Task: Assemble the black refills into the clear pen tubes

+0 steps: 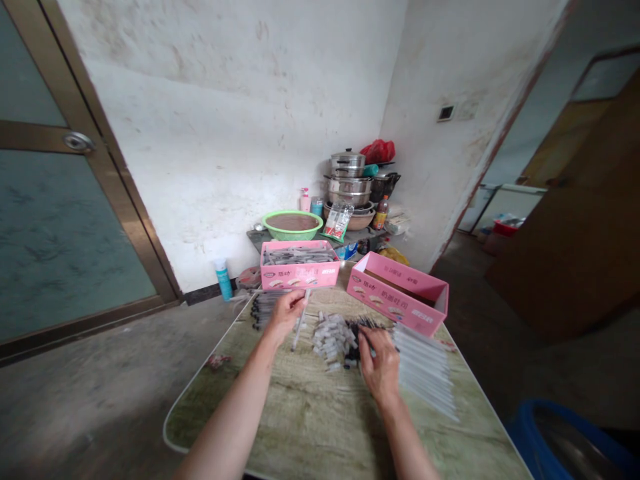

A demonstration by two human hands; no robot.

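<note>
My left hand (286, 315) is closed around a thin pen (299, 335), its lower end pointing down at the table. My right hand (382, 367) reaches into a heap of small black pen parts (354, 328), fingers bent together; what they pinch is hidden. Just left of it lies a pile of short whitish translucent caps (331, 335). Clear pen tubes (425, 367) lie side by side to the right of my right hand. Behind my left hand, dark-tipped pens (264, 308) rest in a row.
A pink box (300, 276) full of pens stands at the table's back, and a second pink box (397, 297) sits to its right. Behind them a shelf holds a green basin (293, 233) and stacked pots (349, 190). A blue tub (545, 433) is at lower right.
</note>
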